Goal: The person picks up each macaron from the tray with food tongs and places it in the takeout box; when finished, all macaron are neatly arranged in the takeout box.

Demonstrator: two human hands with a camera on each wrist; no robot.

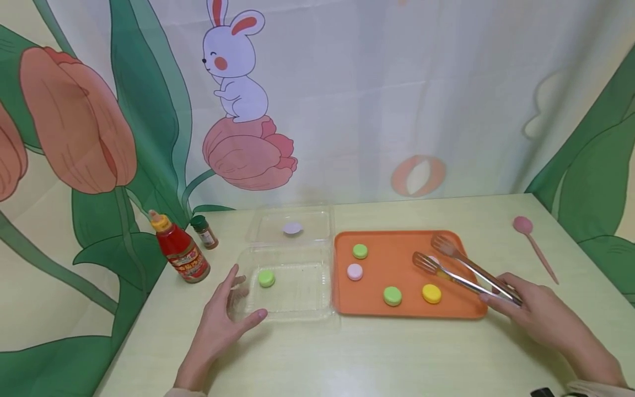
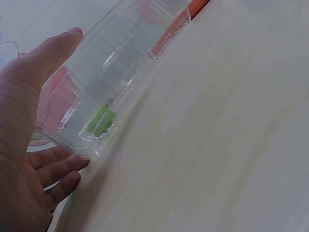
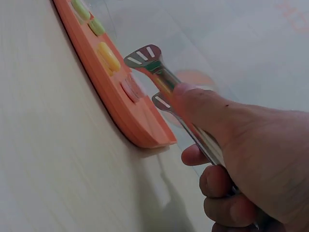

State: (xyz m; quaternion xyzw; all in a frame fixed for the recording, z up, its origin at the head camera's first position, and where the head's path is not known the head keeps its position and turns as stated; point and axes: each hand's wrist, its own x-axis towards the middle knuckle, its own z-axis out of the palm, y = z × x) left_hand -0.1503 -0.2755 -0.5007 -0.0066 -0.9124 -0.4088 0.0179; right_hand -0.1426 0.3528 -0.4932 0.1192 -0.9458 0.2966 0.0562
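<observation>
My right hand [image 1: 533, 311] grips metal tongs [image 1: 468, 270], their slotted tips spread apart over the right part of an orange tray [image 1: 397, 314]. Partly behind the tongs lies a pink macaron [image 3: 130, 88]. A yellow macaron [image 1: 431, 294], a green macaron [image 1: 392, 296] and another pink macaron [image 1: 354, 272] are also on the tray, with a second green one at the back. My left hand [image 1: 220, 317] is beside the left end of a clear plastic box [image 1: 302, 315], thumb and fingers spread around its near corner. Inside the box sits one green macaron [image 1: 266, 278].
The box's lid [image 1: 317, 226] lies open behind it, with a pale purple round piece [image 1: 292, 228] there. A red sauce bottle [image 1: 183, 253] and a small green-capped jar [image 1: 204, 232] stand at the left. A pink spoon [image 1: 536, 248] lies far right.
</observation>
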